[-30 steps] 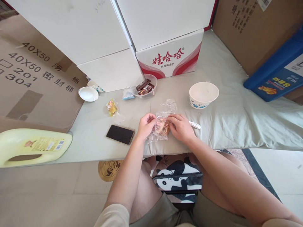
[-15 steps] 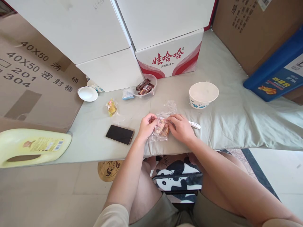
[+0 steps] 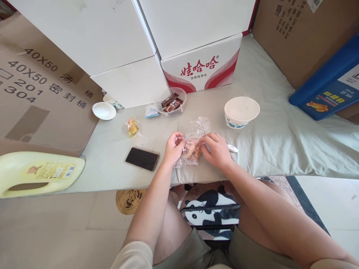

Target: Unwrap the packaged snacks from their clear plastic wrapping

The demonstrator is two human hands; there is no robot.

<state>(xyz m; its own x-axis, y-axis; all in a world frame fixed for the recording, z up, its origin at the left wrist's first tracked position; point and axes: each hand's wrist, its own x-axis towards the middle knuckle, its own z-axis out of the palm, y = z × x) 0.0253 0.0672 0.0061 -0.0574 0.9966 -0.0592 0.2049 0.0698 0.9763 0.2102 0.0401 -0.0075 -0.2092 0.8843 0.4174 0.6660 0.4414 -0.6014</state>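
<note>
Pinching one crinkled clear-plastic food packet [image 3: 191, 150] on pale green cloth [image 3: 275, 145], one bare left hand [image 3: 173, 149] and one bare right hand [image 3: 215, 150] stood apart at its sides. From it, one round white printed bowl [image 3: 240, 122] sat at two o'clock, one flat black rectangular phone [image 3: 142, 159] at nine.

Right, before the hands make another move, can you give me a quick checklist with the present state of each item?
1. Packet between the two hands: ok, lying in crinkled clear wrapping.
2. Left hand at the packet: ok, fingers at its left side; firmness of grip cannot tell.
3. Right hand at the packet: ok, fingers at its right side.
4. Wrapping torn open: cannot tell, creases and fingers obscure it.
5. White slim item fully visible: not ok, the right hand partly hides it.
6. Phone apart from the left hand: ok.
</note>
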